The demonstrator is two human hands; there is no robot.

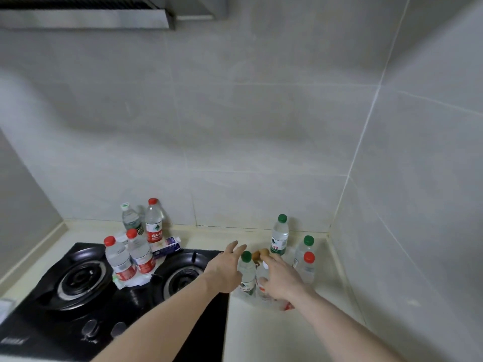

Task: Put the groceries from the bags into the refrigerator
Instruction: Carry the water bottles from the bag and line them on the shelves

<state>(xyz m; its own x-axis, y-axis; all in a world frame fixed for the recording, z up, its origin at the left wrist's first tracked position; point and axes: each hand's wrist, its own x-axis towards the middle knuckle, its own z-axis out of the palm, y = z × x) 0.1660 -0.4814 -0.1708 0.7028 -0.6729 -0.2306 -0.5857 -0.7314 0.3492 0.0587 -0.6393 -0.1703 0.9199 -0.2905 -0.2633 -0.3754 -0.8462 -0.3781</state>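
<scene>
Several water bottles stand on the cream counter [274, 335] in the right corner. My left hand [226, 270] hovers open just left of a green-capped bottle [247, 273]. My right hand [281, 279] curls over a clear bottle [262, 283] beside it; whether the fingers grip it I cannot tell. A taller green-capped bottle [279, 236] stands behind. Another green-capped bottle [304, 248] and a red-capped bottle [308, 267] stand to the right. Small brown round items [261, 254] lie between the bottles.
A black two-burner gas hob [78, 296] fills the left. On it, over white wrapping [130, 282], stand red-capped bottles [119, 258] with a blue-and-white box [167, 246] behind. Tiled walls close the corner. A range hood [86, 14] hangs above.
</scene>
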